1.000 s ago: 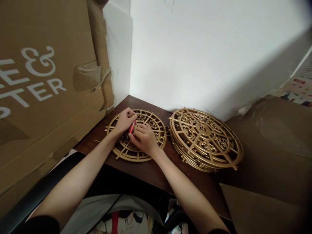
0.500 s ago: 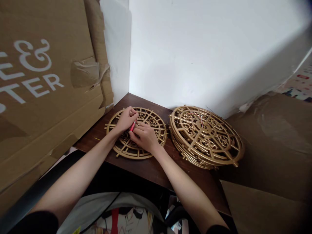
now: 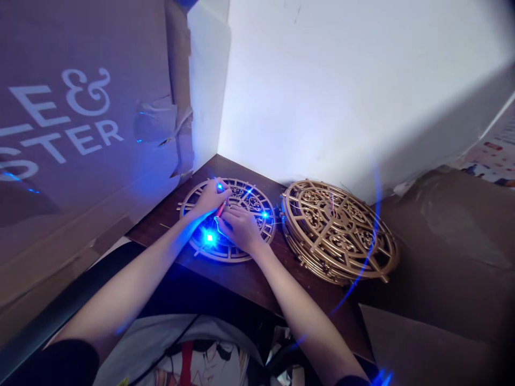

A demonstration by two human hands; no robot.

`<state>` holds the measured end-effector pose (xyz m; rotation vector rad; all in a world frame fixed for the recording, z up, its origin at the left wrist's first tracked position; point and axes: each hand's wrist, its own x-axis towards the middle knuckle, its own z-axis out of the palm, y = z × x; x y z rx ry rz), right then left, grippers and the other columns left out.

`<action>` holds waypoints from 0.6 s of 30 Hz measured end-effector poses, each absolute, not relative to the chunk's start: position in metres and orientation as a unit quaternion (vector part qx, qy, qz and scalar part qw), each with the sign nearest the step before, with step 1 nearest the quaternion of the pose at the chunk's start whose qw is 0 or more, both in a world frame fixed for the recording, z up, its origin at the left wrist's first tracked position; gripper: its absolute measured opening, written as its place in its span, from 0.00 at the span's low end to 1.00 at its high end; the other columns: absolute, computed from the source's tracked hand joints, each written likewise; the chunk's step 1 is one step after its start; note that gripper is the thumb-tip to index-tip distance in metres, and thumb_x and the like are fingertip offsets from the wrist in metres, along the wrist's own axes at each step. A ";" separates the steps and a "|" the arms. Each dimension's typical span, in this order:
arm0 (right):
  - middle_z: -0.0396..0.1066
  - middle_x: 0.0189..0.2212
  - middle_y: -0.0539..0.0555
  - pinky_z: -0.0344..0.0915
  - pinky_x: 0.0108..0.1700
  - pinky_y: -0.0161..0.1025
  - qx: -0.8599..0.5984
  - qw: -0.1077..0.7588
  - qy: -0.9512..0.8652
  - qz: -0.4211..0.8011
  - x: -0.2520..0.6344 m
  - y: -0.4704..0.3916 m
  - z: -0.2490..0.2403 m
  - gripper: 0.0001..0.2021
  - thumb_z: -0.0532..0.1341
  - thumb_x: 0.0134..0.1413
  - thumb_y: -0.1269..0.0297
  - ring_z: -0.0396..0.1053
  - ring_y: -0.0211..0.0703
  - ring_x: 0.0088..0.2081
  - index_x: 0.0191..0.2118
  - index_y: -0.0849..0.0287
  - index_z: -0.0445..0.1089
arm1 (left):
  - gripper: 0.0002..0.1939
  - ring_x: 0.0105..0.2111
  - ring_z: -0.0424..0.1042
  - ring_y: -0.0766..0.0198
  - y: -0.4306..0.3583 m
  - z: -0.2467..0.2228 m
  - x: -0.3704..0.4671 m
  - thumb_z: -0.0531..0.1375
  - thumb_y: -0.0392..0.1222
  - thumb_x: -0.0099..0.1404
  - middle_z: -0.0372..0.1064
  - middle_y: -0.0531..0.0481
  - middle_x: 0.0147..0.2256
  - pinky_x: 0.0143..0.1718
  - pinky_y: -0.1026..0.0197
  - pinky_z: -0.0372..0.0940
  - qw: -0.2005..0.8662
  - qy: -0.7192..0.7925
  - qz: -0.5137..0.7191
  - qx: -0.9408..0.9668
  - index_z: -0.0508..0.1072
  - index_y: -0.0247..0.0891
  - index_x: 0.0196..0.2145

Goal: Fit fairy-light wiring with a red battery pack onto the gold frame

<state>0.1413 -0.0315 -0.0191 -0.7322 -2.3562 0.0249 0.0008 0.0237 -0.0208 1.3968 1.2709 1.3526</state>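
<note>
Two bare hands meet over a round gold openwork disc (image 3: 254,202) that lies flat on a dark brown table (image 3: 245,284). Between their fingertips sits a slim red cylinder (image 3: 221,209), slanting, its upper end near the left fingers and its lower end by the right thumb. The left hand (image 3: 212,198) is bent over the far left part of the disc, thumb and fingers pinched together on the cylinder's upper end. The right hand (image 3: 239,225) lies across the disc's middle, fingers curled inward, gripping the lower end; the exact contact is too small to tell.

Four blue lights glow on the disc. The brightest blue light (image 3: 210,237) shines just left of the right hand; another is at the left fingertips, and two more lie beyond and to the right of the right hand.

Right of the right hand, near the disc, stands a leaning stack of similar gold discs (image 3: 341,241), thin wires at its top. Left of the left hand rises a cardboard box (image 3: 100,43) with white lettering, tinted blue. A white wall (image 3: 314,80) stands beyond both hands.
</note>
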 end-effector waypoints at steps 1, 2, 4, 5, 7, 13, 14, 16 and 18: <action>0.74 0.29 0.54 0.64 0.41 0.38 -0.284 0.331 -0.900 0.007 0.141 -0.031 -0.020 0.14 0.51 0.64 0.64 0.68 0.41 0.35 0.28 0.57 0.68 | 0.06 0.21 0.67 0.64 0.025 -0.022 0.001 0.60 0.36 0.51 0.65 0.56 0.20 0.26 0.63 0.61 0.392 0.505 0.523 0.564 0.65 0.39 0.27; 0.74 0.29 0.54 0.64 0.40 0.38 -0.287 0.331 -0.899 0.004 0.141 -0.031 -0.021 0.14 0.52 0.64 0.65 0.68 0.41 0.34 0.28 0.57 0.69 | 0.05 0.21 0.67 0.64 0.025 -0.023 0.001 0.60 0.37 0.52 0.65 0.56 0.20 0.27 0.62 0.61 0.384 0.509 0.510 0.577 0.65 0.39 0.27; 0.74 0.28 0.54 0.63 0.40 0.38 -0.290 0.330 -0.898 -0.002 0.141 -0.030 -0.023 0.12 0.53 0.63 0.66 0.68 0.41 0.34 0.28 0.57 0.69 | 0.04 0.22 0.67 0.64 0.026 -0.024 0.001 0.58 0.36 0.53 0.65 0.56 0.20 0.27 0.63 0.61 0.367 0.519 0.494 0.593 0.64 0.39 0.28; 0.74 0.28 0.54 0.63 0.40 0.38 -0.292 0.331 -0.897 -0.005 0.141 -0.030 -0.025 0.12 0.54 0.62 0.66 0.68 0.41 0.33 0.28 0.58 0.69 | 0.04 0.22 0.66 0.64 0.027 -0.025 0.001 0.58 0.36 0.53 0.65 0.56 0.20 0.27 0.63 0.60 0.361 0.523 0.489 0.597 0.64 0.40 0.28; 0.73 0.28 0.53 0.62 0.40 0.38 -0.296 0.330 -0.896 -0.009 0.140 -0.029 -0.026 0.12 0.54 0.62 0.67 0.68 0.41 0.33 0.28 0.58 0.69 | 0.05 0.21 0.66 0.64 0.026 -0.024 0.002 0.58 0.36 0.53 0.65 0.57 0.20 0.27 0.63 0.60 0.356 0.532 0.482 0.598 0.64 0.39 0.29; 0.73 0.27 0.53 0.61 0.40 0.38 -0.289 0.317 -0.903 -0.011 0.141 -0.029 -0.023 0.14 0.52 0.63 0.65 0.67 0.41 0.33 0.27 0.58 0.68 | 0.04 0.20 0.66 0.65 0.024 -0.020 0.003 0.57 0.35 0.54 0.65 0.56 0.19 0.26 0.64 0.59 0.384 0.528 0.473 0.592 0.63 0.38 0.29; 0.73 0.26 0.53 0.61 0.40 0.38 -0.290 0.318 -0.903 -0.016 0.141 -0.030 -0.023 0.14 0.52 0.63 0.65 0.67 0.41 0.32 0.26 0.58 0.67 | 0.04 0.20 0.66 0.65 0.023 -0.019 0.003 0.57 0.35 0.54 0.64 0.56 0.19 0.25 0.64 0.59 0.391 0.519 0.478 0.592 0.63 0.39 0.29; 0.71 0.24 0.53 0.61 0.39 0.38 -0.293 0.320 -0.901 -0.027 0.141 -0.031 -0.022 0.16 0.52 0.63 0.64 0.65 0.40 0.31 0.24 0.58 0.65 | 0.05 0.18 0.65 0.66 0.023 -0.018 0.005 0.57 0.34 0.53 0.64 0.57 0.18 0.23 0.65 0.57 0.400 0.504 0.489 0.589 0.62 0.39 0.28; 0.70 0.23 0.52 0.60 0.39 0.38 -0.293 0.323 -0.899 -0.033 0.140 -0.032 -0.021 0.16 0.52 0.63 0.64 0.64 0.40 0.31 0.23 0.57 0.64 | 0.06 0.17 0.63 0.67 0.022 -0.018 0.006 0.57 0.33 0.53 0.62 0.58 0.17 0.21 0.66 0.56 0.406 0.501 0.494 0.583 0.61 0.39 0.28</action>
